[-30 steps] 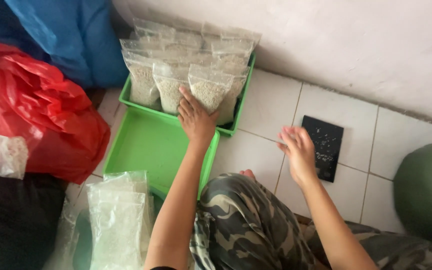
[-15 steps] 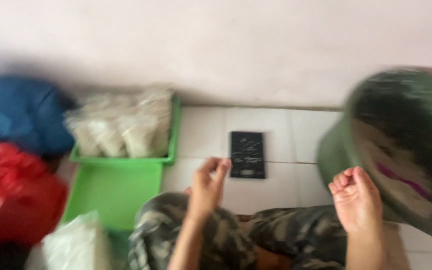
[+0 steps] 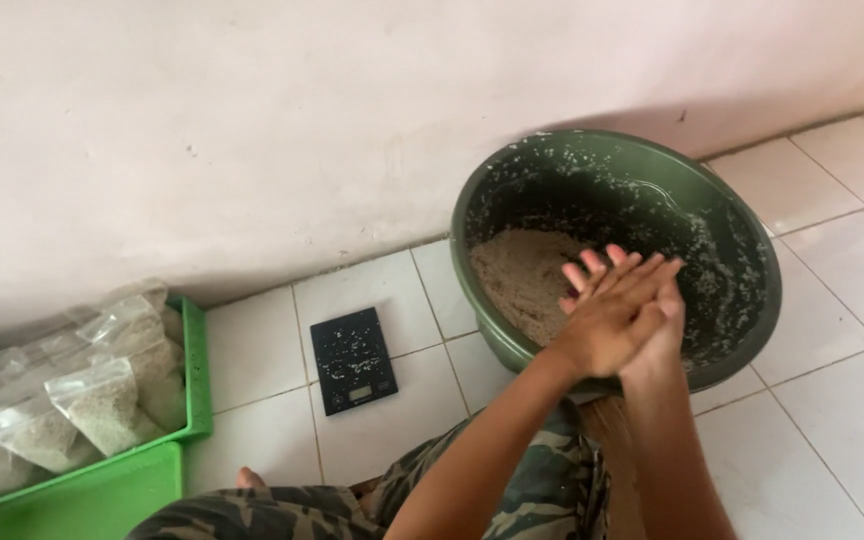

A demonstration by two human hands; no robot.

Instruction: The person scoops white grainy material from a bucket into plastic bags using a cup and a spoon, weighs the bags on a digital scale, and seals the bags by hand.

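The dark green basin sits on the tiled floor at the right of the frame, against the pale wall, and a mound of pale brown grainy mix lies in its left half, with specks stuck all over the inner wall. Over its near rim the left hand and right hand are pressed together palm to palm, fingers straight, holding nothing; the left lies on top and hides most of the right. Judging by this, a fair amount of mix is left to portion out, while a batch is already bagged. Left of the basin, at lower centre, a small flat black scale rests on the floor, dusted with grains and bare of any bag. At the lower left a bright green tray holds several clear plastic bags filled with the same pale mix, standing upright in rows; none shows a label. A second green tray lies just below it
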